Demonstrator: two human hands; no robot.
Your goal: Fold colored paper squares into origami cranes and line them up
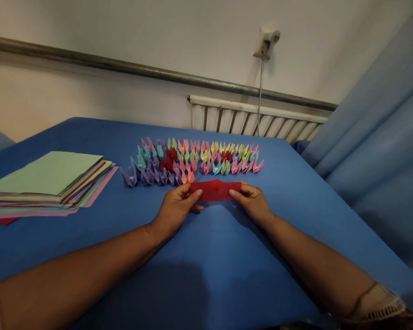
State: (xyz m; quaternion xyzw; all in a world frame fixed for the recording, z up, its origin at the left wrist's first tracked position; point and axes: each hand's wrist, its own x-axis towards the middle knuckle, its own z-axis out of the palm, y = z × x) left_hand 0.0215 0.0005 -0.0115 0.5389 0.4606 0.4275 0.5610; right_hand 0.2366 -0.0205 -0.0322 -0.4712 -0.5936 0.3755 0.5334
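Observation:
A red sheet of folded paper (215, 190) is stretched between my two hands, above the blue tabletop. My left hand (179, 204) pinches its left end between thumb and fingers. At the opposite end, my right hand (254, 204) grips it the same way, thumb on the near face. A soft crease shows near the middle of its upper edge. Just beyond the paper stand rows of folded paper cranes (206, 167) in purple, teal, red, pink, yellow and green.
To the left lies a thick stack of coloured paper (51, 174), pale green on top. The blue table (254, 275) reaches a wall with a metal rail (141, 68) and a white radiator (234, 107). A cord (260, 91) hangs from a socket. Blue curtains (375, 146) hang at right.

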